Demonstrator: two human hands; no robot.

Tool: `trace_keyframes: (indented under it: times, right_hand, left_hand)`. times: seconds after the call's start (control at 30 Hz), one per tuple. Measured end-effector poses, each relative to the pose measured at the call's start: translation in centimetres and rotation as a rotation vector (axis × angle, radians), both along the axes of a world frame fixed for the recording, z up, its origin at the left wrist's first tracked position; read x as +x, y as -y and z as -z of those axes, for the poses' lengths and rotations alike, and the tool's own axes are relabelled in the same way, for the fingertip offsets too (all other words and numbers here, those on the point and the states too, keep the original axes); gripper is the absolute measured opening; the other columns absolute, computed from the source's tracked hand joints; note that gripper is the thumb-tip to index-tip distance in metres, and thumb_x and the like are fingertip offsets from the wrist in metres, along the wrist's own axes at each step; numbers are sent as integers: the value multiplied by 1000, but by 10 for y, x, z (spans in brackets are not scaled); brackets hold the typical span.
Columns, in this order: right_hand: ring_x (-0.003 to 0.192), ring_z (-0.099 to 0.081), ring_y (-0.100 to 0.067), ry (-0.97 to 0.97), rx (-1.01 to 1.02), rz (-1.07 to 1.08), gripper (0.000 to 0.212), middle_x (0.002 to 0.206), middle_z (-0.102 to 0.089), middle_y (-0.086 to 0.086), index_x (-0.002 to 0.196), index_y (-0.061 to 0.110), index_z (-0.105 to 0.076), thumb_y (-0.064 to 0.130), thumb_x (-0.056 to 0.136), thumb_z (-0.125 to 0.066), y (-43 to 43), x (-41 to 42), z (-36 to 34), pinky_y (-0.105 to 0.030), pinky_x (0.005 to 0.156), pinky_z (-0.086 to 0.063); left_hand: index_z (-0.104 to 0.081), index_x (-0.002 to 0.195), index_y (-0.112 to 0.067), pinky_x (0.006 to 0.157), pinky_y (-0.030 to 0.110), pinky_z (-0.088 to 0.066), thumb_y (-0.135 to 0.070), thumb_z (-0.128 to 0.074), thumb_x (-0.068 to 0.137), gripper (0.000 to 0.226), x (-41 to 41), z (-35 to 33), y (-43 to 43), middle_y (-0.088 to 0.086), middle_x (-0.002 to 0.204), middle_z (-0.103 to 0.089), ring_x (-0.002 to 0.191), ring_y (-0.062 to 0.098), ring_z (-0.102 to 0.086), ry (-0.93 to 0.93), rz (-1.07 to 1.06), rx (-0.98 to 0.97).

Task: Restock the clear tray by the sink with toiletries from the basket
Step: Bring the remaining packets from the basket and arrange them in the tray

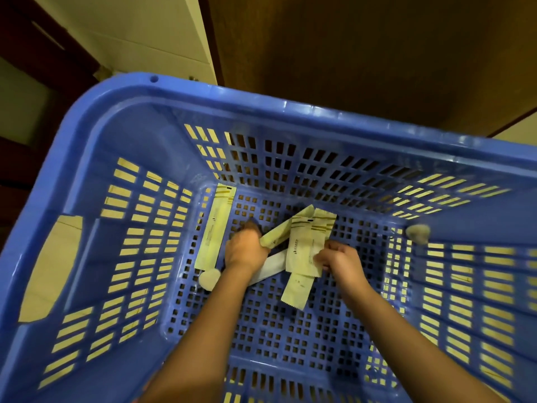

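Note:
Both my hands reach down into a big blue slotted basket (122,117). My left hand (244,250) grips a long pale-yellow toiletry packet (286,228) that angles up to the right. My right hand (338,258) pinches a wider cream sachet (308,245) by its right edge, with another narrow packet (297,289) hanging below it. One more long packet (214,225) lies flat along the basket floor at the left. A white packet (268,267) lies under my left wrist. The clear tray and the sink are out of sight.
A small round beige item (209,279) lies on the basket floor by the flat packet, and another (418,232) sits against the right wall. Beyond the basket are a pale tiled wall (139,33) and a dark wooden door (363,48).

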State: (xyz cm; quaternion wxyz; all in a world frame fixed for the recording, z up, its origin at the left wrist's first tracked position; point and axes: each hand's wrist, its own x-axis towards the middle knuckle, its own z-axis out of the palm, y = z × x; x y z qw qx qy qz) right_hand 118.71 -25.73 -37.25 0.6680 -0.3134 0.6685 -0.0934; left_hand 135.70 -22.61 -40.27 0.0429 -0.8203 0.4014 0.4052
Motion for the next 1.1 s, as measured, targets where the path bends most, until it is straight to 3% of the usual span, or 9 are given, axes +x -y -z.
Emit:
trace_keyframes:
  times: [0.13,0.27,0.4,0.5,0.57,0.67,0.77,0.9,1.1]
  right_hand:
    - [47,-43,-9,42,1,27,32,52,-45,3,60,9,-46,-8,87,-50,-3,3,-3,-18,47,-35]
    - [38,-44,-3,91,0,88,32,39,-46,13,61,10,-43,-5,89,-51,-9,4,-19,-18,46,-36]
    - [59,-42,-20,71,3,163,29,62,-43,-8,64,12,-42,-1,86,-55,-15,-1,-49,-31,59,-36]
    - [59,-46,-23,100,14,234,32,62,-45,-8,61,12,-43,-3,85,-55,-23,-7,-84,-33,60,-42]
    - [52,-40,-17,121,-12,250,35,55,-42,-2,58,14,-41,-3,85,-56,-30,-13,-111,-28,53,-37]
    - [44,-34,-10,121,-95,242,34,48,-40,3,59,13,-42,-3,85,-55,-46,-27,-155,-20,42,-31]
    - [46,-45,-8,145,-176,274,28,54,-49,-1,63,9,-47,-7,85,-53,-62,-46,-203,-15,41,-38]
    - [60,-51,-18,157,-248,311,27,64,-56,-8,62,8,-52,-10,82,-54,-86,-77,-256,-23,53,-42]
    - [50,-54,-9,207,-348,426,26,54,-58,2,64,8,-54,-7,86,-54,-109,-145,-312,-16,46,-43]
  left_hand:
    - [-52,115,-12,76,41,-51,-16,-60,89,27,-6,-13,-3,12,107,-64,95,32,-60,-148,39,-13]
    - [-58,93,-16,70,33,-45,-14,-53,92,5,-15,-45,-13,7,95,-62,88,27,-58,-332,-115,-98]
    - [-51,89,-29,81,38,-52,-11,-51,94,19,-31,-92,-29,4,106,-64,98,22,-61,-633,-407,-95]
    - [-48,101,-28,71,20,-49,-11,-43,98,18,-45,-133,-41,-7,104,-59,94,10,-58,-745,-469,-98]
    - [-46,110,-26,76,17,-48,-12,-40,100,19,-54,-160,-48,-7,109,-58,101,12,-56,-763,-458,-104]
    - [-47,118,-22,91,29,-48,-11,-42,98,23,-66,-199,-59,-2,117,-60,109,16,-57,-790,-428,-78]
    - [-47,121,-22,79,21,-52,-9,-52,94,30,-80,-240,-68,-6,113,-63,101,9,-61,-887,-382,-63]
    - [-51,110,-25,62,9,-49,1,-58,88,35,-114,-295,-76,-12,98,-64,78,-7,-63,-939,-235,-103]
    - [-49,114,-27,67,16,-52,-7,-65,85,39,-176,-345,-86,-10,108,-65,95,2,-63,-947,-120,-160]
